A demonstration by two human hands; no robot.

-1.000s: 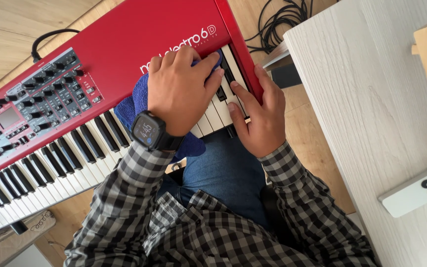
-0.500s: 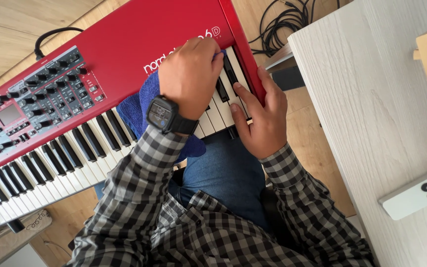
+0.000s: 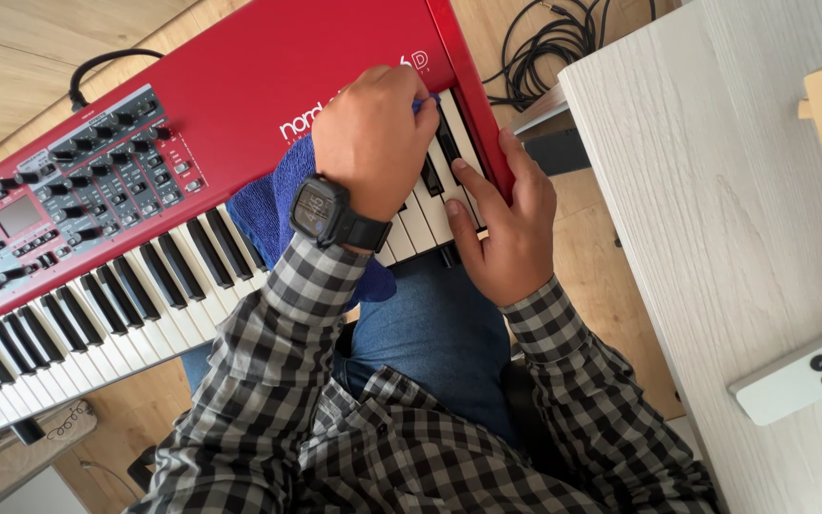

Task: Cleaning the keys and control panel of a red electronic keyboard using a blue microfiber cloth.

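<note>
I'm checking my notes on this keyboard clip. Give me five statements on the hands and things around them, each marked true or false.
1. The left hand presses a blue cloth onto the keys. True.
2. The right hand holds the remote. False: it rests at the end of the red keyboard; the white remote lies on the pale table.
3. A dark watch sits on the left wrist. True.
4. The cloth is yellow. False: blue.
5. Black cables lie coiled on the floor. True.

One head-worn camera looks steeply down, close above the keyboard (image 3: 192,114).
</note>
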